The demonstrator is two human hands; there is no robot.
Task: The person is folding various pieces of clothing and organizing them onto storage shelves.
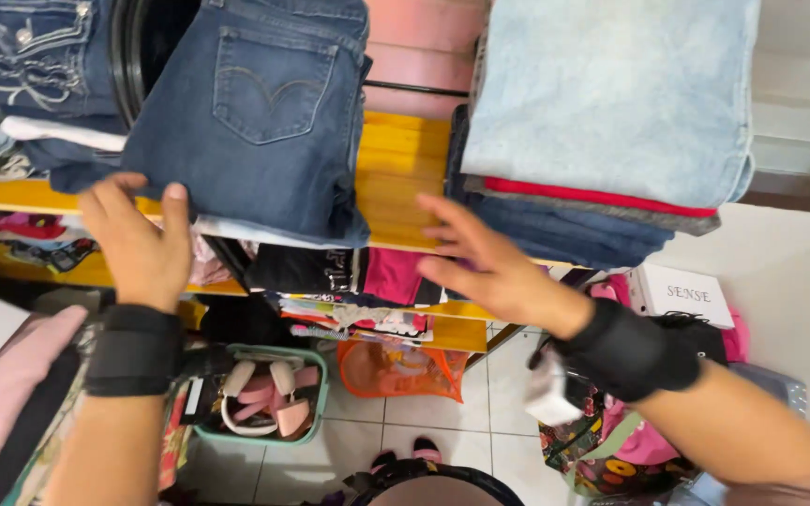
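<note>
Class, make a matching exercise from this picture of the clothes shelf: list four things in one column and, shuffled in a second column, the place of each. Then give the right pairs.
Things:
1. dark blue jeans
2. light blue jeans
3. green basket
4. orange mesh bag

Places:
A. on the tiled floor, right of the basket
B. top of the stack on the right of the yellow shelf
C. below the left hand, holding pink items
D. on the shelf, at the left hand's fingertips

Pairs: 1-D, 2-B, 3-C, 4-A

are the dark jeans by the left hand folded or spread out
Folded: the dark blue jeans lie as a compact stack on the yellow shelf, back pocket up, left hand at their edge.
</note>
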